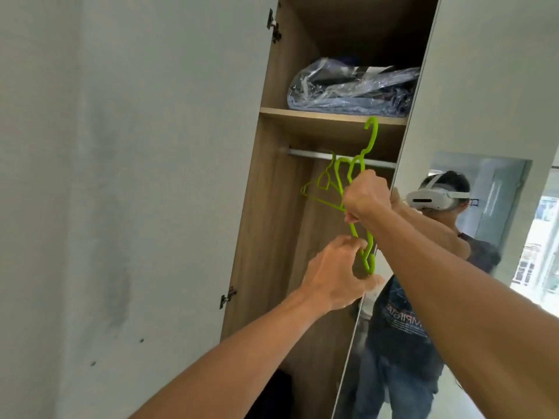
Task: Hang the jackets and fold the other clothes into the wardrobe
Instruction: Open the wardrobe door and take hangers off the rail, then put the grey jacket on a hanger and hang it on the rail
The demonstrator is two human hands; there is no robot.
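An open wooden wardrobe (272, 207) stands before me, with a silver hanging rail (308, 153) under its upper shelf (329, 115). I hold a bright green hanger (371, 137) upright, its hook raised just above rail height in front of the shelf edge. My right hand (367, 199) is shut around its middle. My left hand (335, 272) grips its lower end. More green hangers (320, 189) hang on the rail behind my right hand. No jacket or other loose garment shows.
A clear plastic bag of folded blue clothes (351, 86) lies on the upper shelf. The left door (151, 176) stands open. The right door carries a mirror (484, 237) reflecting a person with a headset. Something dark (272, 394) sits low in the wardrobe.
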